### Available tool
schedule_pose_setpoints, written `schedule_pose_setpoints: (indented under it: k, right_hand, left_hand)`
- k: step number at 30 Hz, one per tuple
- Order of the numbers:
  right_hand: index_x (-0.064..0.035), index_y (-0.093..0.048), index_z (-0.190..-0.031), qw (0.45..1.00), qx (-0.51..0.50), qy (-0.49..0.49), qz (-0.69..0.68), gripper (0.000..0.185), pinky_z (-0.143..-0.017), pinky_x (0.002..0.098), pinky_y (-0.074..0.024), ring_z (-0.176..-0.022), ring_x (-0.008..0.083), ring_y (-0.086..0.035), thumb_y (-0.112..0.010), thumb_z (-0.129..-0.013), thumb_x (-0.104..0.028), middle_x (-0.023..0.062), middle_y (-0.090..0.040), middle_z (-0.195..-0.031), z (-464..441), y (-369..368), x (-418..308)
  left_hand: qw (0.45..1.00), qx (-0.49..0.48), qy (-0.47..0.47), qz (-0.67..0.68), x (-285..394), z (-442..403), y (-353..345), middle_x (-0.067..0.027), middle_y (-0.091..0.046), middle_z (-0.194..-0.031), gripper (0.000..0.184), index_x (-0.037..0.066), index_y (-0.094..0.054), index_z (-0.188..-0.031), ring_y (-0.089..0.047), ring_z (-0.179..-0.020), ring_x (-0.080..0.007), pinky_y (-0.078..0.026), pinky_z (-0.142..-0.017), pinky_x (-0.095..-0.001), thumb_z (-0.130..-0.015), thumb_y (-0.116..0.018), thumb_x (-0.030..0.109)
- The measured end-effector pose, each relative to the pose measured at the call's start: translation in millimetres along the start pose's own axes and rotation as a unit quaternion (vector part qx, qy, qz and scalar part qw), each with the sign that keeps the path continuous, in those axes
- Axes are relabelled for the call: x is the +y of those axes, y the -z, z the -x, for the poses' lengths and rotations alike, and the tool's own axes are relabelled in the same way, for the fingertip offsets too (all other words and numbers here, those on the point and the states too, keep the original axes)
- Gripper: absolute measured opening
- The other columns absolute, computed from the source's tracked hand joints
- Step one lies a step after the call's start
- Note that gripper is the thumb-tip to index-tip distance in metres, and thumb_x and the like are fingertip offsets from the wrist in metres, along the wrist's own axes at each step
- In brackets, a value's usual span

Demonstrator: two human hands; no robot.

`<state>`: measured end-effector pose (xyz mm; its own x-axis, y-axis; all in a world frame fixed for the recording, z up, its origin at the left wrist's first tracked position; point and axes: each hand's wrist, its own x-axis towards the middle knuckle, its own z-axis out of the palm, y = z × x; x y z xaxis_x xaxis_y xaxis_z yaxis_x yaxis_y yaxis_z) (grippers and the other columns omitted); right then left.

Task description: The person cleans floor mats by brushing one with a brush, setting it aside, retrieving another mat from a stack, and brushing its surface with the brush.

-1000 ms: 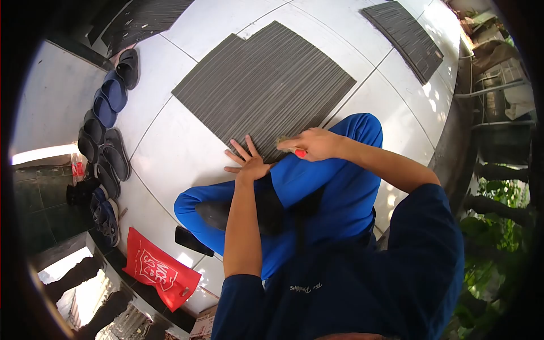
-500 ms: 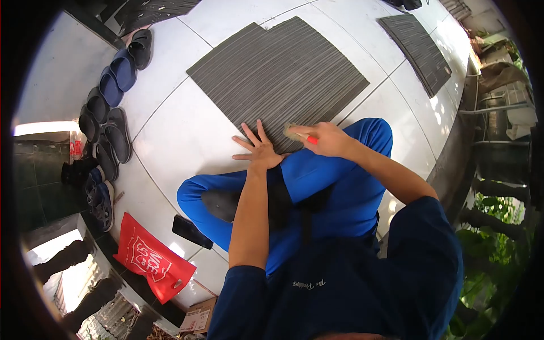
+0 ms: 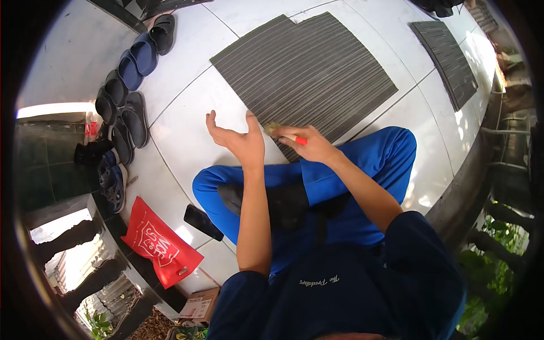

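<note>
- Gripping a brush (image 3: 273,128) with a red-tipped handle, the right hand (image 3: 311,146) has its fingers closed around the pale part of it.
- Bristles sit at the near left edge of a large grey striped mat (image 3: 317,68); whether they press on it, I cannot tell.
- Left hand (image 3: 241,143) is wide open and has hold of nothing — thumb and fingers well apart, just beside the same edge.
- Mat lies flat on white floor tiles (image 3: 181,113), notched at its far edge, its near corner by the person's folded legs in blue trousers (image 3: 374,156).
- Smaller striped piece (image 3: 445,65) lies apart, to the right.
- Along the left: a row of slippers (image 3: 135,120), then a red bag (image 3: 161,243) near a dark phone (image 3: 203,222).
</note>
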<state>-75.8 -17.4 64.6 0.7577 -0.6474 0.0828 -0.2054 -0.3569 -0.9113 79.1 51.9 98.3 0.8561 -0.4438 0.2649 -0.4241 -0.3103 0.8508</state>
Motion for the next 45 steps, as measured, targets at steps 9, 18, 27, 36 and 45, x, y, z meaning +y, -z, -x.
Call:
schedule_pose_setpoints:
  k: [9, 18, 27, 36, 45]
  right_hand:
    - [-0.0163, -0.069, -0.116, 0.939, 0.291, -0.026, 0.181, 0.026, -0.082, 0.0370, -0.0546, -0.094, 0.0338, -0.069, -0.063, -0.091, -0.009, 0.0127, -0.069, -0.114, -3.8, 100.2, 55.9]
    - [-0.0147, -0.071, -0.114, 0.995, -0.017, -0.028, -0.099, 0.022, -0.087, 0.0330, -0.0532, -0.093, 0.0291, -0.070, -0.065, -0.092, -0.015, 0.0094, -0.070, -0.113, 14.4, -0.9, -1.0]
    - [-0.0137, -0.070, -0.112, 0.954, 0.202, -0.021, 0.219, 0.035, -0.094, 0.0398, -0.0522, -0.118, 0.0375, -0.058, -0.068, -0.080, 0.000, 0.0234, -0.053, -0.136, 6.7, 10.8, 43.1]
    - [-0.0088, -0.073, -0.109, 0.970, 0.143, -0.090, -0.177, 0.018, -0.098, 0.0314, -0.0473, -0.117, 0.0232, -0.062, -0.066, -0.093, -0.012, 0.0128, -0.068, -0.122, -11.4, 19.3, 6.6]
    - [-0.0123, -0.071, -0.105, 0.946, 0.302, 0.017, 0.120, 0.028, -0.092, 0.0445, -0.0520, -0.104, 0.0410, -0.064, -0.066, -0.080, -0.002, 0.0209, -0.068, -0.109, -55.2, 56.8, 98.1]
  left_hand:
    - [0.942, -0.229, 0.210, 0.126, -29.7, -10.6, 93.2, -0.0129, -0.060, -0.121, 0.038, -0.001, -0.054, -0.121, -0.062, -0.106, -0.0217, -0.049, -0.090, -0.0351, -0.091, -0.066, 0.018]
    - [0.956, -0.189, 0.199, 0.100, -54.5, -26.9, 35.7, -0.0112, -0.066, -0.109, 0.036, 0.002, -0.059, -0.115, -0.064, -0.093, -0.0193, -0.052, -0.078, -0.0345, -0.087, -0.068, 0.023]
    - [0.951, -0.297, 0.065, -0.063, -67.3, -23.2, 17.3, -0.0172, -0.071, -0.100, 0.034, 0.000, -0.065, -0.109, -0.069, -0.083, -0.0211, -0.054, -0.077, -0.0325, -0.085, -0.069, 0.023]
    - [0.804, -0.482, 0.147, -0.317, -84.7, -20.3, 9.8, -0.0294, 0.001, -0.158, 0.104, 0.001, -0.020, -0.151, -0.007, -0.141, -0.0563, -0.023, -0.113, -0.0577, -0.079, -0.063, 0.062]
    - [0.745, -0.532, 0.167, -0.366, -73.2, -20.7, 0.4, -0.0346, 0.012, -0.156, 0.119, 0.004, -0.006, -0.156, 0.007, -0.141, -0.0597, -0.017, -0.114, -0.0616, -0.076, -0.062, 0.072]
